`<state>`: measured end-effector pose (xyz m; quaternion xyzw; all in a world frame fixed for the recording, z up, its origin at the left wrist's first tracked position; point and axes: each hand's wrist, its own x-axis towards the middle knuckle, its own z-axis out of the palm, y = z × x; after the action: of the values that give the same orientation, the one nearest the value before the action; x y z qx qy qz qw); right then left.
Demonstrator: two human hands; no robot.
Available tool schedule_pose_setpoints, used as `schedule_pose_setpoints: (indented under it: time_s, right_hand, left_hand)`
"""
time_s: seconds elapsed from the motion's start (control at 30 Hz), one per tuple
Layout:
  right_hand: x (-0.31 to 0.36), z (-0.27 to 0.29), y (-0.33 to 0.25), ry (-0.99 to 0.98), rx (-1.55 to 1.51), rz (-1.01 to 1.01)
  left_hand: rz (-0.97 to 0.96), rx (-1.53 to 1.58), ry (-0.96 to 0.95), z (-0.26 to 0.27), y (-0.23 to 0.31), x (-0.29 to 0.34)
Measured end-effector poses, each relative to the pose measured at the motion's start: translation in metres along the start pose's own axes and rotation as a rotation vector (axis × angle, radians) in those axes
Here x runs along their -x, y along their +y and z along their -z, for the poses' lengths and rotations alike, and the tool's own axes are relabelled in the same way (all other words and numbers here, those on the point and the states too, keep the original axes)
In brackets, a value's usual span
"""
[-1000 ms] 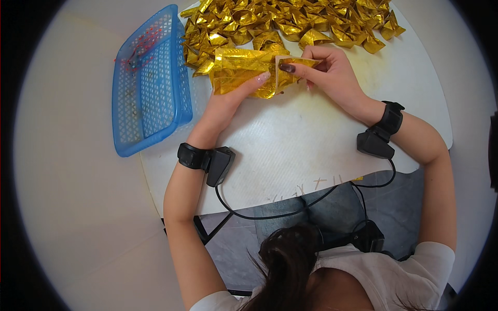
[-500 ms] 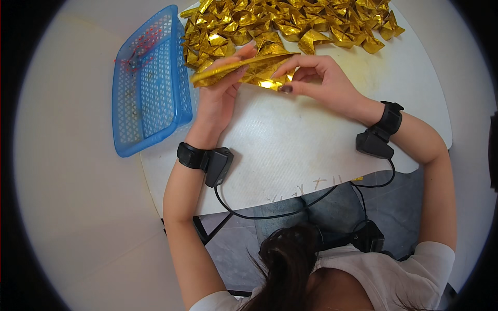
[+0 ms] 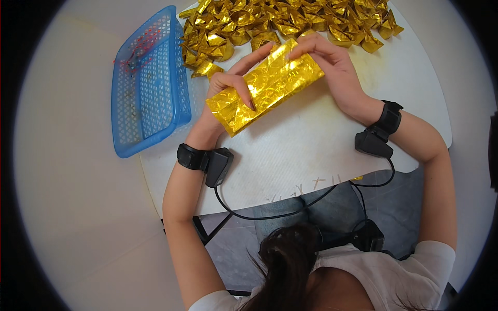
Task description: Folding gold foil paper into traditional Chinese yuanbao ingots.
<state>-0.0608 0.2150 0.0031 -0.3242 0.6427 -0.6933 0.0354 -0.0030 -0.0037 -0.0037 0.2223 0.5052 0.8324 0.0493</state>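
Note:
A folded strip of shiny gold foil paper (image 3: pixel 280 78) is held up between both hands, slanting from lower left to upper right above the white table. My left hand (image 3: pixel 233 85) grips its left part, the thumb lying across the face and the fingers behind. At the upper right end, my right hand (image 3: pixel 332 65) pinches the strip, with the thumb hidden behind it. Just beyond the hands lies a heap of folded gold paper pieces (image 3: pixel 244 20), some shaped like small boats.
A blue plastic basket (image 3: pixel 181 98) with lattice walls stands at the table's left edge, holding some pink-red items. The white table (image 3: pixel 290 155) has pencil-like marks along its near edge. Black wrist devices (image 3: pixel 219 167) are joined by a cable (image 3: pixel 275 216) hanging over that edge.
The gold paper has turned so its broad face shows as a flat strip, where before it was partly open and edge-on. My right hand has moved up to the strip's far end.

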Motion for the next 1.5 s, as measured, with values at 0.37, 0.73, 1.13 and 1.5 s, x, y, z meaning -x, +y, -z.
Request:
schedule_pose_setpoints:
  time_s: [0.37,0.73,1.13,1.5]
  right_hand:
    - [0.002,-0.003,0.006,-0.024,-0.068,-0.240]
    - [-0.001,-0.003,0.013,0.155,-0.220,-0.226]
    - [-0.001,-0.004,0.004,0.094,-0.190,-0.290]
    - [-0.001,-0.002,0.007,0.148,-0.188,-0.271]
  left_hand:
    - [0.078,-0.395,0.285,-0.012,0.003,-0.003]
    - [0.102,-0.055,0.402,-0.020,0.013,0.000]
    - [0.111,-0.414,0.479,-0.011,0.001,0.002]
    - [0.311,-0.379,0.489,-0.024,0.013,-0.003]
